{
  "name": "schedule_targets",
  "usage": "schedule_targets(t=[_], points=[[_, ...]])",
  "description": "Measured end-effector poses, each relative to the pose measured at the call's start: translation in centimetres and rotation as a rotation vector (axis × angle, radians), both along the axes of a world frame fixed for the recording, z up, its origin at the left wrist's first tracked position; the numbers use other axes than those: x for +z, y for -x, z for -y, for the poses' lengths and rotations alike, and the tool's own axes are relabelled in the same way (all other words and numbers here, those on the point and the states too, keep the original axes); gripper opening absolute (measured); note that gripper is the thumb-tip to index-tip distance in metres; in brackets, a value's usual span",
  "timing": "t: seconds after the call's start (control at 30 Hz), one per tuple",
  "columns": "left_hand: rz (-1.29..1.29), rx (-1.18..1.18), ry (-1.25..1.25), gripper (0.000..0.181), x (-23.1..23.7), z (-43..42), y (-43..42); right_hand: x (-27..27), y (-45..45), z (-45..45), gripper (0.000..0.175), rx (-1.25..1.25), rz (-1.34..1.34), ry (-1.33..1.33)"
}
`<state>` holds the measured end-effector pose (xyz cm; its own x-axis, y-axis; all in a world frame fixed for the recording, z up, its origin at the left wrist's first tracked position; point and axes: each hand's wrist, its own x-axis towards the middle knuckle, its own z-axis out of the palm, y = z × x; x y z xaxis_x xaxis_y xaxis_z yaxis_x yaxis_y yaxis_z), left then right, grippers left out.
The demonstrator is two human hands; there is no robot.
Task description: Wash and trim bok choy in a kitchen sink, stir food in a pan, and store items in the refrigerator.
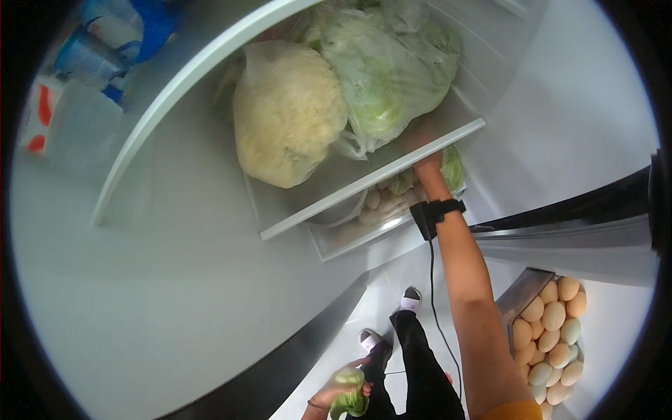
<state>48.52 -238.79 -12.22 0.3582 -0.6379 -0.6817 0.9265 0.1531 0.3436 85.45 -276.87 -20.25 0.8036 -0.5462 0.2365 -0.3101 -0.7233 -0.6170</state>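
At the bottom of the view, my left hand point(336, 389) is closed around a leafy green vegetable point(350, 401). My right arm reaches into the open refrigerator, a black wrist strap on it. Beneath the white-edged shelf point(373, 179), my right hand point(426, 152) shows only as a blur through the shelf, its fingers hidden. Close to that wrist are a bagged green vegetable point(451, 169) and several round pale items point(374, 199) in a clear drawer point(362, 247). Above, a bagged cauliflower point(289, 115) rests beside bagged leafy greens point(388, 79).
Many eggs point(551, 336) fill a door bin at the lower right. A curved shelf edge point(173, 94) crosses the upper left, with blue and white packages point(94, 58) past it. A black cable point(436, 310) hangs from the wrist strap.
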Motion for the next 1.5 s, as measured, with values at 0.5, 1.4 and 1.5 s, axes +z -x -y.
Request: schedule_targets(t=[0.5,1.4,1.5], points=[[0.081,-0.05,0.045,0.072,5.5,-0.2,-1.1,23.6,5.4,-4.5,0.023,-0.136,0.828,-0.202],[0.294,-0.194,-0.002,0.061,12.6,0.4,-2.3,26.0,-3.4,5.8,0.021,0.178,0.735,-1.467],[0.34,-0.241,-0.041,0.061,12.9,-0.2,-1.3,27.1,-2.8,5.8,0.023,0.259,0.767,-1.437]])
